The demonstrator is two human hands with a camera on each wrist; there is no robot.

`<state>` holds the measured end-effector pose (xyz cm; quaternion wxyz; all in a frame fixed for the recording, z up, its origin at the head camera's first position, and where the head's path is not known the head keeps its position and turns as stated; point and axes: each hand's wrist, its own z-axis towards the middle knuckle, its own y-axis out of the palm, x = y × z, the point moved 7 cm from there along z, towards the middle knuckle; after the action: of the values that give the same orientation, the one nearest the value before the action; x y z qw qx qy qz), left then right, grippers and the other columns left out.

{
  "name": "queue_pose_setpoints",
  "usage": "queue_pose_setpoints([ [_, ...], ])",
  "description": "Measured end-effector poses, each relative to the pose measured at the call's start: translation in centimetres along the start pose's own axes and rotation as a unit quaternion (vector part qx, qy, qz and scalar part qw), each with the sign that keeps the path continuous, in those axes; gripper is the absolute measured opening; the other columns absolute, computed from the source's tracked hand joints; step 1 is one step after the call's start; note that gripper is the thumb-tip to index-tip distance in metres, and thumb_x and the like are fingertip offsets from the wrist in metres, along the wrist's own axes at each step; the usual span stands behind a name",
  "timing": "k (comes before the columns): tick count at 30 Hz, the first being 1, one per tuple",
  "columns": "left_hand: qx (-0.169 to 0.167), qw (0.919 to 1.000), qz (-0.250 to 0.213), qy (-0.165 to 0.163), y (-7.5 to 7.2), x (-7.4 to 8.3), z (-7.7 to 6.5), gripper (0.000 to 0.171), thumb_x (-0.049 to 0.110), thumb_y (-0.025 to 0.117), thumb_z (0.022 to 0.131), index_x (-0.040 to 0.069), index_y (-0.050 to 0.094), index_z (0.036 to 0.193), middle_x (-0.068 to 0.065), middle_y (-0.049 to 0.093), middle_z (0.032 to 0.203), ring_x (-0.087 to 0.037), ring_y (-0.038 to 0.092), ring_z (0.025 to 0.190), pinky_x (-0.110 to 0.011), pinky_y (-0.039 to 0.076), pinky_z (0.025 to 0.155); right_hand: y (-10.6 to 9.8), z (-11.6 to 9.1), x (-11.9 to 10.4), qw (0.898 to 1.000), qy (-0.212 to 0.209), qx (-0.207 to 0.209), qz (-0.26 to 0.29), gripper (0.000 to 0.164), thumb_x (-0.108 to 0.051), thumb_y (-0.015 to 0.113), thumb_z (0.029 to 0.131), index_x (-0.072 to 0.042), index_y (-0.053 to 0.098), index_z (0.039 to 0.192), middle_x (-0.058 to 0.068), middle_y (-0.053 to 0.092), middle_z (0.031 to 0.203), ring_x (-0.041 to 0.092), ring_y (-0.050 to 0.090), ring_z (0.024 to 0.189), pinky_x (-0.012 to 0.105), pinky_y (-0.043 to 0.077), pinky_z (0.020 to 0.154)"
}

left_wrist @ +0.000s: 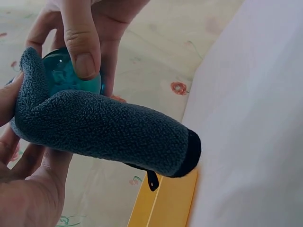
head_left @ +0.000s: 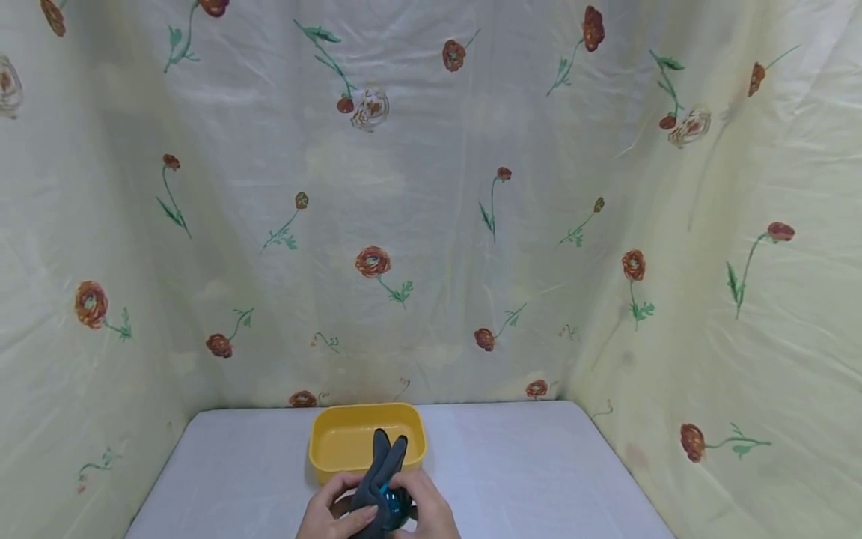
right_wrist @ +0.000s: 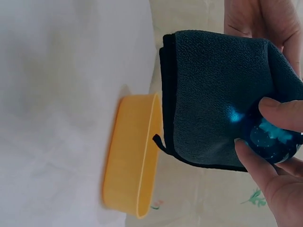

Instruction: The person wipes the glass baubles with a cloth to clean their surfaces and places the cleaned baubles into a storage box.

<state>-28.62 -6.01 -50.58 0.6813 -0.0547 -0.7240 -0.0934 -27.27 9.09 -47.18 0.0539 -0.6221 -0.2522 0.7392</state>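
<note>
My left hand grips a folded dark grey-blue cloth with black edging and a small hanging loop. A shiny teal glass-like ball, with a paler pattern inside, is held by my right hand between thumb and fingers. The ball lies against the cloth, whose fold wraps partly round it in the left wrist view. Both hands are together low in the head view, in front of a yellow basin. The cloth's two folded ends point up and overlap the basin's near side there.
The yellow basin stands on a table with a white cover. Curtains with a flower print hang behind the table and along both sides, close to its edges.
</note>
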Motion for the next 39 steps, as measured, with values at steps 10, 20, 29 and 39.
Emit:
queue_pose_setpoints([
  [10,-0.019,0.9998,-0.003,-0.005,-0.1,-0.4,0.2,0.056,0.029,0.079,0.084,-0.004,0.056,0.124,-0.019,0.061,0.126,-0.024,0.068,0.102,-0.044,0.063,0.09,-0.4,-0.3,0.0,0.999,-0.034,0.018,-0.014,0.043,-0.011,0.084,0.077,-0.017,0.061,0.113,0.003,0.057,0.113,0.019,0.061,0.102,0.032,0.066,0.079],
  [20,-0.023,0.9996,-0.003,-0.013,0.0,-0.6,0.2,0.056,0.029,0.079,0.084,-0.003,0.057,0.125,-0.017,0.061,0.127,-0.025,0.066,0.104,-0.045,0.063,0.089,-0.3,-0.1,0.9,0.998,-0.008,0.022,0.056,0.044,-0.011,0.084,0.076,-0.014,0.063,0.115,0.008,0.059,0.117,0.024,0.062,0.101,0.034,0.066,0.08],
  [29,-0.028,0.9993,0.011,-0.02,0.1,-0.3,-0.1,0.056,0.028,0.079,0.084,-0.001,0.059,0.127,-0.018,0.062,0.128,-0.025,0.064,0.106,-0.044,0.063,0.088,-0.3,0.0,2.3,0.991,0.05,0.033,0.119,0.047,-0.017,0.085,0.075,-0.016,0.065,0.117,0.006,0.063,0.12,0.021,0.066,0.098,0.038,0.065,0.083],
  [39,-0.025,0.999,0.023,-0.03,-0.1,-0.3,-0.2,0.056,0.029,0.08,0.083,0.002,0.062,0.129,-0.017,0.064,0.129,-0.025,0.063,0.108,-0.045,0.063,0.088,0.0,0.1,3.7,0.981,0.086,0.02,0.173,0.052,-0.017,0.086,0.073,-0.014,0.064,0.12,0.009,0.064,0.116,0.022,0.07,0.093,0.043,0.065,0.084],
])
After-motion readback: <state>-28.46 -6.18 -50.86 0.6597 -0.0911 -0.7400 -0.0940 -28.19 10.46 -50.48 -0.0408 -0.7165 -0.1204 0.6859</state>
